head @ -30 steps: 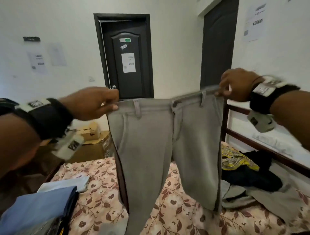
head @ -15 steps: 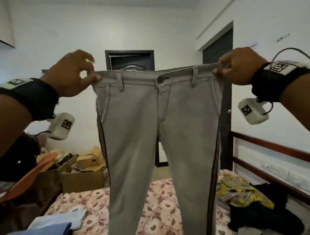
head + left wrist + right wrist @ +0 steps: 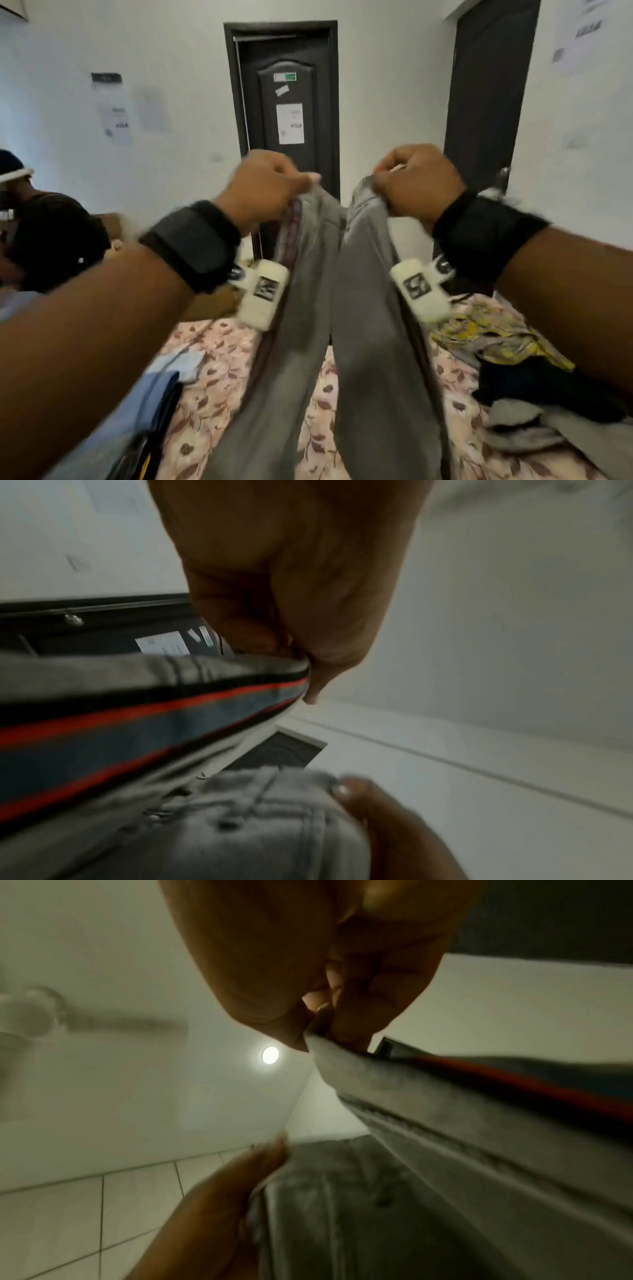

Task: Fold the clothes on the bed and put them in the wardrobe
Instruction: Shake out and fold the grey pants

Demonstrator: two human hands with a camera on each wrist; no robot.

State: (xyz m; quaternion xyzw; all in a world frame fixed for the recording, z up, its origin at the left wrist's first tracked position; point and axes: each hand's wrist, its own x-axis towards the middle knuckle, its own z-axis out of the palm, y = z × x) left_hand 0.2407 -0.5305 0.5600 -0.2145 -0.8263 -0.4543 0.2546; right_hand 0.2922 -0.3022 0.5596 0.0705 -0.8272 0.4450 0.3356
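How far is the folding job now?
Done: a folded blue stack lies on the bed. In hand: left hand and right hand pinch the grey trousers at the waistband. Left: a heap of clothes; no wardrobe visible.

Grey trousers — matt woven cloth; bedsheet — printed fabric.

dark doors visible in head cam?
2. One door straight ahead on the far wall, behind the grey trousers; another door on the right wall. Others may be out of frame.
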